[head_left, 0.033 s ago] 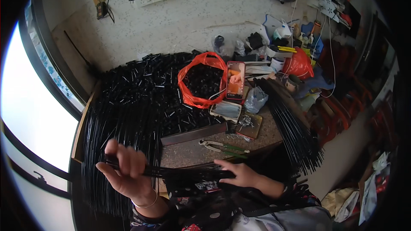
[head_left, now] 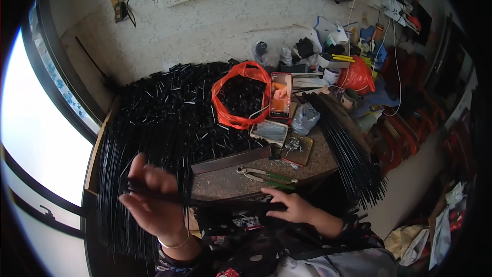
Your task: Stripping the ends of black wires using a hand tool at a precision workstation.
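A long black rod lies crosswise in front of my body. It is smeared by motion, and whether it is one rod or a thin bundle I cannot make out. My left hand has its palm turned up, with the rod's left end lying between thumb and blurred, loosely curled fingers. At the other end, my right hand grips the rod from above, its index finger stretched out. Long thin black rods hang over the table's left front, close to my left hand. Green-handled pincers lie beyond my right hand.
Short black tubes form a wide heap, with more in a red plastic bag. A phone stands beside it. Nearer are a dark metal bar and a tin of small metal parts. Another rod bundle lies right.
My left fingers have uncurled somewhat from around the rod, and its left end sits slightly higher. My right hand has shifted a little to the right.
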Available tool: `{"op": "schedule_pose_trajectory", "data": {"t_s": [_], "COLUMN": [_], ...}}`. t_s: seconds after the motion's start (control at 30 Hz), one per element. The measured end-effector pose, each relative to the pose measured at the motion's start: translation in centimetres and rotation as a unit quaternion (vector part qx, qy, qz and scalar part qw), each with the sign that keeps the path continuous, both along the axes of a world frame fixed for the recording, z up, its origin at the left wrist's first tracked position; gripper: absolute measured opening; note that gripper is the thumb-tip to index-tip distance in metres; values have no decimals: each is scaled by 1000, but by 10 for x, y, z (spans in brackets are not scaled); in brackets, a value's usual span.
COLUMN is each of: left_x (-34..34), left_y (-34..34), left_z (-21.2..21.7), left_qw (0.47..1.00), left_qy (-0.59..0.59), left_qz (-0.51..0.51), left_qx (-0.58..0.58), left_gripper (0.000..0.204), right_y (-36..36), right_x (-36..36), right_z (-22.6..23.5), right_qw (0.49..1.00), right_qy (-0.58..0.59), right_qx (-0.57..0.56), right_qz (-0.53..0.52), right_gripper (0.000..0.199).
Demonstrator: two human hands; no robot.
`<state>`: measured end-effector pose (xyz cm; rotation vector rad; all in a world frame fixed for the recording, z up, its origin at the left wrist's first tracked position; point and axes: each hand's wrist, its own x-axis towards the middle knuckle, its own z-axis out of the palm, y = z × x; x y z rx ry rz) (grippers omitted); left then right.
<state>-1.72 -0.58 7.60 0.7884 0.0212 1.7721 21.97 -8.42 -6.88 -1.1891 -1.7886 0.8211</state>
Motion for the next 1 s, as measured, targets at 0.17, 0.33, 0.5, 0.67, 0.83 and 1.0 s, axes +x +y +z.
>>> {"op": "schedule_pose_trajectory", "data": {"t_s": [0.17, 0.33, 0.5, 0.67, 0.83, 1.0], "left_x": [0, -20, -59, -61, -59, -57], "left_y": [10, 25, 55, 86, 100, 111], "left_z": [-82, -168, -189, -230, -225, -179], "left_qw": [765, 557, 386, 266, 297, 338], "left_qy": [636, 817, 848, 862, 860, 827], "left_qz": [69, 145, 347, 416, 400, 406], "left_qx": [73, 26, -104, -118, -114, -191], "left_gripper": [39, 27, 26, 15, 9, 16], "right_y": [4, -17, 0, 20, 13, 13], "right_x": [85, 287, 346, 339, 339, 274], "right_z": [76, 31, -37, -76, -63, -9], "right_qw": [896, 784, 766, 815, 806, 809], "right_qy": [-31, -279, -352, -290, -317, -368], "right_qx": [-144, -5, -106, -159, -161, -65], "right_qz": [-419, -554, -528, -476, -473, -454], "right_gripper": [40, 36, 38, 56, 46, 35]}}
